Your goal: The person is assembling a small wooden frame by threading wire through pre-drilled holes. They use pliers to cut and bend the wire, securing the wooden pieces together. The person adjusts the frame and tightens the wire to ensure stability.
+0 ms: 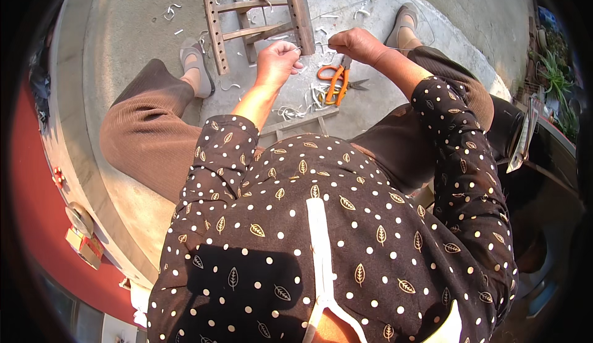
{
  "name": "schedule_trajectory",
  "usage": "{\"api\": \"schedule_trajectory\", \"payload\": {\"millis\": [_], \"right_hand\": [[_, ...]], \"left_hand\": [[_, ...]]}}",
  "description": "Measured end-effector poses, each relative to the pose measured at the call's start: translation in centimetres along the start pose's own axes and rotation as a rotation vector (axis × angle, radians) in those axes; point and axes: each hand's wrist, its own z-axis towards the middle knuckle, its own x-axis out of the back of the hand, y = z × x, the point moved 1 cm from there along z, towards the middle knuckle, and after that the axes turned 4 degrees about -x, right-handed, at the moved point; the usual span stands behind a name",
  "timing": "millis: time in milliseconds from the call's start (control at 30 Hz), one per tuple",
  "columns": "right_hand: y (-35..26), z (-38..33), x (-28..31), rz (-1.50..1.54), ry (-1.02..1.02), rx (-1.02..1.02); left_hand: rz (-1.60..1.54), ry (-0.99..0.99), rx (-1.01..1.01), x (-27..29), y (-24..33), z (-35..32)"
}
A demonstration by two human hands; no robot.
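Note:
My left hand (276, 63) is closed in a pinch at the near right corner of a wooden stool frame (300, 15). Small holes run along the frame's rails, and it has no seat surface. Across from it, my right hand (358, 44) pinches a thin cord or wire, with a short stretch of it showing toward the left hand. A loose length of this thin strand (434, 32) curves out past my right wrist and back toward the frame. Orange-handled scissors (335, 83) lie open on the ground just below my hands.
White strip scraps (302, 108) are scattered over the concrete (241, 105), several in a pile near the scissors. A slatted wooden piece (301, 122) lies close to my body. My shoes (403, 25) flank the work. Green plants (556, 77) stand at the far right edge.

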Motion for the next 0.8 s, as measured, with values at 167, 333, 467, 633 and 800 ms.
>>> {"api": "schedule_trajectory", "payload": {"millis": [167,333,467,633,800], "right_hand": [[0.1,-0.3,-0.1,0.016,0.007,-0.044],[0.7,-0.3,-0.5,0.103,-0.026,-0.086],[1.6,-1.1,0.0,0.132,-0.051,-0.097],[2.1,-1.8,0.5,-0.002,-0.071,-0.094],[2.4,-2.0,0.8,-0.099,-0.009,-0.006]], "left_hand": [[-0.07,-0.007,0.055,-0.4,0.3,0.2],[-0.098,0.001,0.042,-1.7,0.2,0.5],[-0.045,0.015,0.065,-2.0,0.4,0.8],[-0.071,-0.012,0.071,-1.4,0.1,0.8],[-0.002,-0.029,0.063,-1.2,0.9,0.9]]}}
